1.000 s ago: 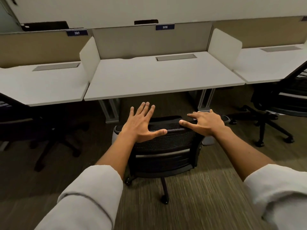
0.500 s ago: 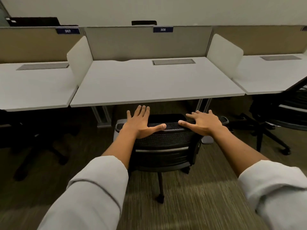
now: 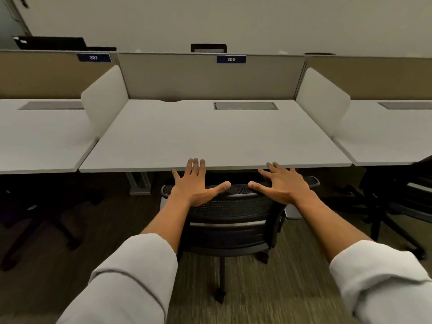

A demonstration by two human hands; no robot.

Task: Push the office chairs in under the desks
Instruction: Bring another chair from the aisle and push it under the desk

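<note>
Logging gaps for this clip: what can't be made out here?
- Seat and front of the mesh chair, head view: hidden by its backrest and the desk 306 edge.
- Palms of the left hand and right hand: turned down, so contact is unconfirmed.
- Right-hand chair: cut by the frame edge.
- Left-hand chair: lost in shadow.

Illumination is dim, even and overhead, with no glare. The pale grey laminate desk point(image 3: 210, 136) top is the brightest surface; deep shadow fills the space beneath it. The brown striped carpet floor point(image 3: 280, 288) shows motion blur. Wide-angle distortion bends straight edges near the frame borders.
</note>
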